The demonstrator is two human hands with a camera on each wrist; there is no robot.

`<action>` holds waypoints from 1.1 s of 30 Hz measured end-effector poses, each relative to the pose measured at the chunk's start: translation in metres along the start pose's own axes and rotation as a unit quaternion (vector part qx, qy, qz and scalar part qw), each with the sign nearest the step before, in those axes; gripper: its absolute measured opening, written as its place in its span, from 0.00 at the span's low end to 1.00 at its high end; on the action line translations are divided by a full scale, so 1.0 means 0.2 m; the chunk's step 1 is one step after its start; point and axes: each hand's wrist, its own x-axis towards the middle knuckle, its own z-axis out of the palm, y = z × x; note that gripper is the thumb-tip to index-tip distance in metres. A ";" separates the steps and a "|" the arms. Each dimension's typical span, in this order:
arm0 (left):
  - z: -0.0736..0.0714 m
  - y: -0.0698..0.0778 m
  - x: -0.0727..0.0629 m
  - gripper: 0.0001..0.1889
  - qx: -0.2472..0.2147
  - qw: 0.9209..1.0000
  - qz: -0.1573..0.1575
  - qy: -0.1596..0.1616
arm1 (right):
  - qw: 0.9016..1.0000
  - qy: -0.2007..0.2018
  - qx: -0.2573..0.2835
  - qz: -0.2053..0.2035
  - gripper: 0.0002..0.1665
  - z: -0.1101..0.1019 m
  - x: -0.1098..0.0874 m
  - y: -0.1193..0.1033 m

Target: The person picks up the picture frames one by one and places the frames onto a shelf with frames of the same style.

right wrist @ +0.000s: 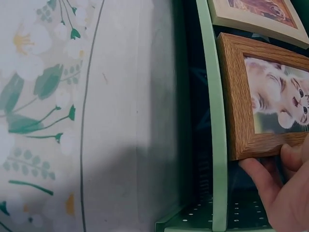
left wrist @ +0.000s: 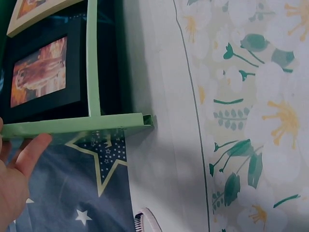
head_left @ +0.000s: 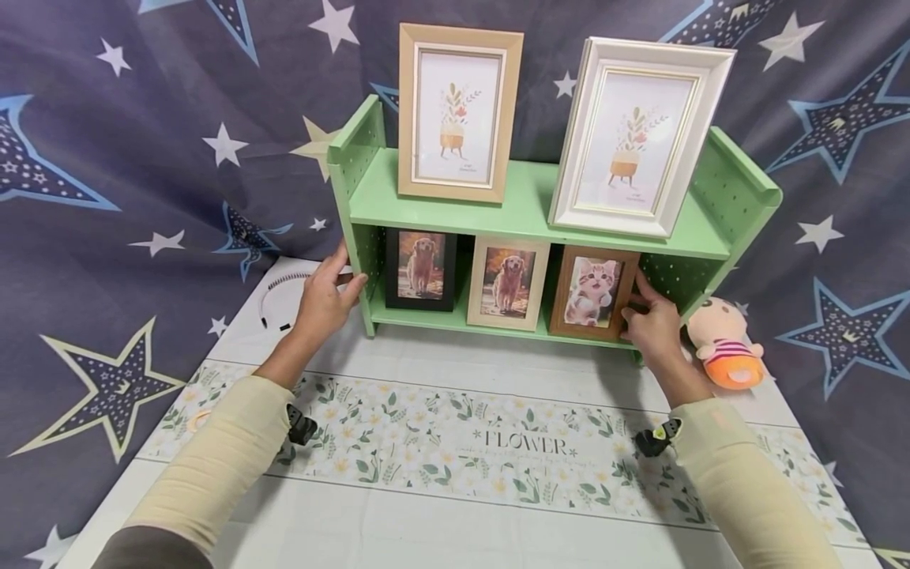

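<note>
A green two-tier shelf (head_left: 533, 217) stands on the table. My left hand (head_left: 327, 296) touches the outside of its left side panel, fingers fairly straight. On the lower tier, my right hand (head_left: 652, 320) holds the right edge of a brown wood picture frame (right wrist: 236, 96) with a kitten photo. To its left are a pale wood frame (head_left: 472, 280) and a black frame (head_left: 389, 273), each with a dog photo. The upper tier bears a light wood frame (head_left: 407, 111) and a larger white frame (head_left: 579, 142), both with plant prints.
A plush doll (head_left: 732, 348) sits right of the shelf. A headband-like loop (head_left: 273, 286) lies on the table at the left. In front runs a floral printed strip (head_left: 441, 442) marked FLOWER. A dark star-patterned cloth (head_left: 178, 95) hangs behind.
</note>
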 end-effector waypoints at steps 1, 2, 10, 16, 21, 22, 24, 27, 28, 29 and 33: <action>0.00 0.00 0.00 0.42 0.001 1.000 0.002 0.000 | 1.000 0.004 -0.001 0.001 0.47 0.00 0.00 0.00; 0.01 0.00 0.00 0.42 0.002 1.000 0.002 -0.002 | 1.000 0.007 -0.002 0.003 0.47 0.00 0.00 0.00; 0.01 0.01 0.01 0.42 0.002 1.000 -0.007 -0.007 | 1.000 0.015 -0.011 0.006 0.47 0.00 0.01 0.00; 0.02 0.00 0.02 0.41 -0.004 1.000 -0.012 -0.006 | 1.000 0.008 -0.016 -0.004 0.48 0.00 0.01 0.00; 0.02 0.01 0.02 0.41 -0.006 1.000 -0.012 -0.005 | 0.999 0.005 -0.040 0.007 0.48 0.00 0.00 0.00; 0.02 0.01 0.03 0.41 -0.007 1.000 -0.012 -0.005 | 0.999 0.004 -0.048 0.009 0.48 0.00 0.00 0.00; 0.02 0.01 0.03 0.41 -0.008 1.000 -0.012 -0.007 | 0.998 0.002 -0.066 0.008 0.47 0.00 -0.02 -0.01; 0.02 0.01 0.02 0.42 -0.003 1.000 -0.013 -0.009 | 0.995 -0.006 -0.099 -0.011 0.47 -0.01 -0.04 -0.01; 0.01 0.01 0.02 0.42 0.000 1.000 -0.013 -0.010 | 0.994 -0.009 -0.111 -0.018 0.47 -0.01 -0.05 -0.01; 0.00 0.01 0.02 0.41 0.004 1.000 -0.013 -0.011 | 0.992 -0.011 -0.122 -0.025 0.47 -0.02 -0.05 -0.01; -0.03 0.03 0.00 0.42 0.014 1.000 -0.020 -0.018 | 0.986 -0.015 -0.159 -0.041 0.45 -0.04 -0.09 -0.02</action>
